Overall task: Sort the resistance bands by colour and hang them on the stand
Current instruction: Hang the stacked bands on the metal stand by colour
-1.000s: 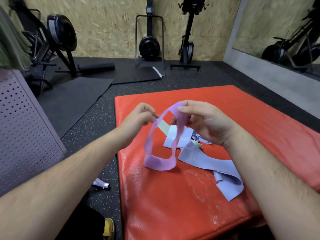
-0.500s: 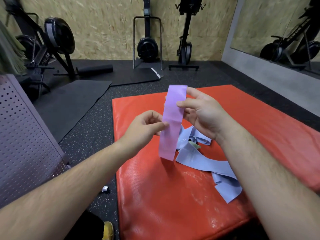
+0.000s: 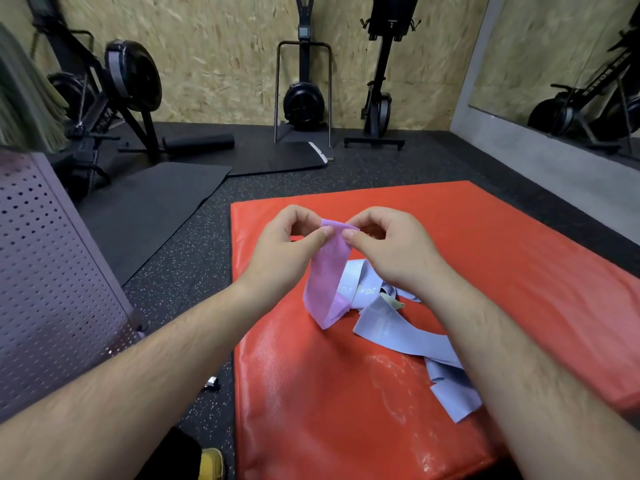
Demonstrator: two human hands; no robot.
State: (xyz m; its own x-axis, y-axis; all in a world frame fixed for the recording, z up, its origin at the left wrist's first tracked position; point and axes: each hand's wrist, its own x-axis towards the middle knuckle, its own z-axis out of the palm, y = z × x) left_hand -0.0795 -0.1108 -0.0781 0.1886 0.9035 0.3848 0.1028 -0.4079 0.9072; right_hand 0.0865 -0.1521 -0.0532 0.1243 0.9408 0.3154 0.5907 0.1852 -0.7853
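Purple band: a flat, wide loop of matte, stretchy purple band [image 3: 327, 275], smooth and slightly translucent at its folded lower end. It hangs from both hands over the red mat, just left of the blue pile. Whether its bottom fold touches the mat cannot be told.
Left hand: the left hand [image 3: 287, 244] pinches the band's top edge between thumb and forefinger, the other fingers curled in.
Right hand: the right hand [image 3: 384, 251] pinches the same top edge just beside the left, thumb tip facing thumb tip.
Blue bands: a loose tangle of pale blue bands [image 3: 391, 330] lies on the mat, flat ribbons crossing and folding over one another, with "20" printed in white on one. One strip trails toward the near right edge under the right forearm.
Green scrap: a small pale green piece [image 3: 391, 301] shows within the tangle; too little is visible to tell its shape.
Red mat: a thick, square red mat [image 3: 346, 410], glossy with a fine ribbed grain and whitish scuffs near the front.
Floor: black rubber floor [image 3: 180, 271] flecked with light specks; thin black mats [image 3: 149, 209] lie farther back.
Panel: a grey-purple perforated metal panel [image 3: 45, 271] stands at the left.
Room: chipboard wall [image 3: 225, 46] with black exercise machines [image 3: 304, 98] against it, and a mirror [image 3: 571, 64] on the right.
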